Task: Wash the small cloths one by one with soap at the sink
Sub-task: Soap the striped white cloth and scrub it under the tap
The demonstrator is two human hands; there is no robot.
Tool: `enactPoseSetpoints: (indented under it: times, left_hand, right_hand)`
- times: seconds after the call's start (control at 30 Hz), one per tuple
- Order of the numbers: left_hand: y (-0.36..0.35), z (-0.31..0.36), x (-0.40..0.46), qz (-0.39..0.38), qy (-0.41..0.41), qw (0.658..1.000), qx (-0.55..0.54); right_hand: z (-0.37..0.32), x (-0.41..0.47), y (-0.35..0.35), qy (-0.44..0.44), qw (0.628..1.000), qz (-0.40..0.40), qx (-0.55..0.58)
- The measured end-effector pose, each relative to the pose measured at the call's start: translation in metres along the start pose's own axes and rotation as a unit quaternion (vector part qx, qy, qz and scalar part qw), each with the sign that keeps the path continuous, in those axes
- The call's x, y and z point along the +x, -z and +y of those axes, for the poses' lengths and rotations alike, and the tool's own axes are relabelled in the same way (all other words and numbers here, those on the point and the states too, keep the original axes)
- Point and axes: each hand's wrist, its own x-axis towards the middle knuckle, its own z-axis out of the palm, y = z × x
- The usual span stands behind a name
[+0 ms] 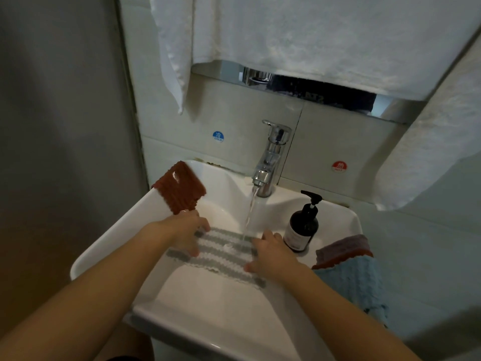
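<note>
Striped cloth [223, 252] spread over sink [109, 246] basin, under running tap [270, 157]. Both forearms reach in from near side. Left hand [186, 231] pinches cloth's left edge; right hand [270, 254] grips right edge. Soap bottle [302, 227] right of the stream.

I am reaching both bare forearms forward and inward over the sink [109, 246], so that they are converging above its basin. My left hand [186, 231] is hovering over the left half of the basin, palm down, fingers curling and pinching the left edge of the striped cloth [223, 252]. My right hand [270, 252] is sitting over the right half of the basin, also palm down, its fingers and thumb gripping the cloth's right edge. I am keeping the two hands apart, the cloth stretched flat between them. My wrists are lying roughly straight, level with the sink's rim.
</note>
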Motion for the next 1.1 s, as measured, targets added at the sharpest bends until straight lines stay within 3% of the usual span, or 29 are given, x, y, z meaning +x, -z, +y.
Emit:
enactPoseSetpoints:
  times: [0.43, 0.7, 1.1]
  left_hand:
    - [-0.004, 0.031, -0.01, -0.101, -0.058, 0.993, -0.008]
    - [-0.014, 0.054, -0.001, -0.022, -0.108, 0.994, 0.026]
    - [-0.009, 0.027, 0.012, 0.028, -0.047, 0.998, 0.023]
  right_hand:
    - [0.022, -0.032, 0.002, 0.005, 0.995, -0.066, -0.069]
    - [0.035, -0.04, 0.006, -0.052, 0.992, -0.097, -0.063]
    - [0.015, -0.015, 0.002, -0.07, 0.997, -0.044, 0.008]
